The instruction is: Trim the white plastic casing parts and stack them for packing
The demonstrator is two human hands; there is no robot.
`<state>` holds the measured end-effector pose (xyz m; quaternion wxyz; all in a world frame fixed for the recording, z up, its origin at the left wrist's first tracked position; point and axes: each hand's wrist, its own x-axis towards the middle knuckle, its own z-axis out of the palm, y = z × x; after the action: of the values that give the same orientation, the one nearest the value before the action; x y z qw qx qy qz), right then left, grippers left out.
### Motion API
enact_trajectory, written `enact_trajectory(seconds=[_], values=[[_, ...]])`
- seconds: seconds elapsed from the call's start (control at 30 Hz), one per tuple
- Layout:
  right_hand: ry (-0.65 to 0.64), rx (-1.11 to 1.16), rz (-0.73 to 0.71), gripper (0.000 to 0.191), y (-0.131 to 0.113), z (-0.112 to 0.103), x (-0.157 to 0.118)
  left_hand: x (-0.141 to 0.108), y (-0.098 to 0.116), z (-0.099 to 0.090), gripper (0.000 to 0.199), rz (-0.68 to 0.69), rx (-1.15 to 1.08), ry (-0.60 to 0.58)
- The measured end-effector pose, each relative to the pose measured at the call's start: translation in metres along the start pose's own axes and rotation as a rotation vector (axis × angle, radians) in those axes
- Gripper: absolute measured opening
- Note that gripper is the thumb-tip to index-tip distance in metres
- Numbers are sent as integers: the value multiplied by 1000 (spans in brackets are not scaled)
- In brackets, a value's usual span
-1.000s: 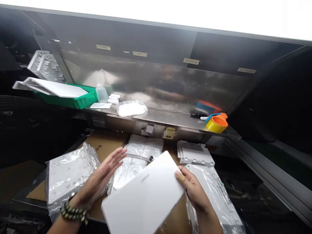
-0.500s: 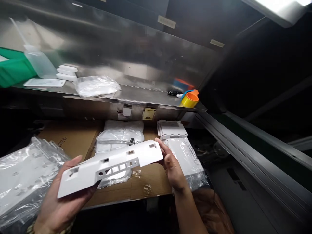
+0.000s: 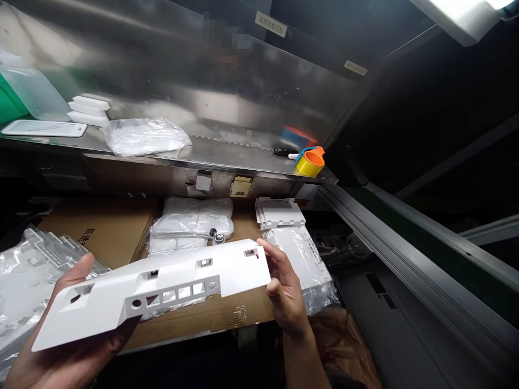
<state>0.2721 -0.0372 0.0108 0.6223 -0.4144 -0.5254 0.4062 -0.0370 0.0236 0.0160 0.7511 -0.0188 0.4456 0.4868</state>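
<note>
A long white plastic housing panel (image 3: 170, 278) is held tilted in front of me, its left end nearer and lower. Square openings, a round hole and a recessed strip show along its side. My left hand (image 3: 77, 346) supports its left end from below, thumb along the back edge; most of its fingers are hidden beneath. My right hand (image 3: 286, 294) grips the right end between thumb and fingers. Beneath the panel lies the cardboard-covered bench (image 3: 243, 313). Stacked clear plastic bags (image 3: 194, 216) lie behind it, with a small round metal and black item (image 3: 218, 236) beside them.
Bagged white parts (image 3: 24, 292) lie at the left, and more wrapped white panels (image 3: 300, 259) at the right. A metal shelf (image 3: 227, 156) above holds a plastic bag (image 3: 146, 135), a white phone-like slab (image 3: 44, 128) and yellow-orange tape rolls (image 3: 310, 162). A metal rail (image 3: 389, 254) runs along the right.
The panel's left end has come closer and moved left with my left hand, so the panel looks larger. My right hand still holds the right end. The view has shifted slightly.
</note>
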Motion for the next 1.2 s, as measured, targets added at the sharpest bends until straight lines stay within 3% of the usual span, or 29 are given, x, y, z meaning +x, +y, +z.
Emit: enact_trajectory(seconds=[0.3, 0.37, 0.53, 0.73, 0.93, 1.07, 1.2], values=[[1, -16, 42, 57, 10, -3, 5, -26, -6, 38, 54, 0, -131, 41], [14, -39, 48, 57, 14, -3, 6, -28, -8, 44, 55, -9, -169, 1], [36, -81, 77, 59, 24, -6, 9, -26, -12, 42, 61, -44, -212, -147], [71, -85, 127, 50, 40, -13, 9, -30, -13, 45, 51, -43, -254, -181], [60, -83, 193, 49, 48, -18, 7, -29, -13, 47, 64, -79, -248, -243], [97, -59, 227, 49, 53, -21, 7, -30, -15, 46, 58, -84, -254, -243], [104, -45, 270, 50, 53, -23, 5, -29, -16, 41, 58, -87, -250, -368]])
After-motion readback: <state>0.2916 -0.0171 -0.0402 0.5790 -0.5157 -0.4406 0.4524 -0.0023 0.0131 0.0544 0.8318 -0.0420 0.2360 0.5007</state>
